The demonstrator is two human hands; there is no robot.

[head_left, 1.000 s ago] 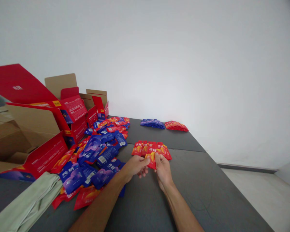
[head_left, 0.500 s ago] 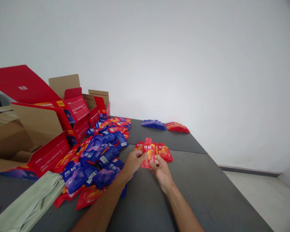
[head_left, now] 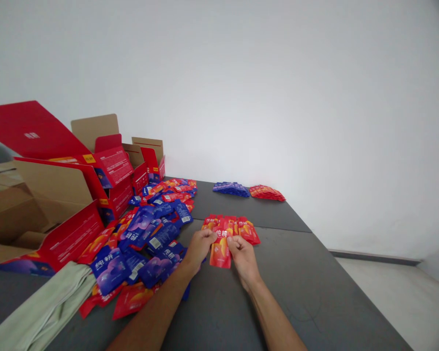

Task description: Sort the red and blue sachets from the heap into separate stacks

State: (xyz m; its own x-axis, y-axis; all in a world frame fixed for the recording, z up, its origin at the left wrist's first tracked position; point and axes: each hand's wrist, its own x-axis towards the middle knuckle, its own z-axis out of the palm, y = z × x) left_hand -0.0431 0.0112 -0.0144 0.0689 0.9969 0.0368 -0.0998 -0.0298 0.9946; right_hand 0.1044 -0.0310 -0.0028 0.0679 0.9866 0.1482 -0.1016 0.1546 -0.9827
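Note:
A red pouch (head_left: 220,251) with orange fruit printed on it is held upright between my two hands, its front facing me. My left hand (head_left: 200,247) pinches its left edge. On the opposite edge, the fingers of my right hand (head_left: 242,256) are closed. Just behind the held pouch, several red pouches (head_left: 247,230) lie together on the dark table (head_left: 237,312). To the left of my left hand spreads a loose heap of blue pouches (head_left: 164,236) and red pouches (head_left: 131,298), some face up and some showing barcodes.
Open red cardboard boxes (head_left: 73,239) line the left side. A pale green cloth (head_left: 49,304) lies at the front left. Toward the back sit an overlapping row of blue pouches (head_left: 231,189) and one of red pouches (head_left: 267,192). A white wall stands behind the table.
The held pouch has come lower and slightly left, toward me. My fingers have shifted from its lower part to its upper side edges. The camera view has moved a little.

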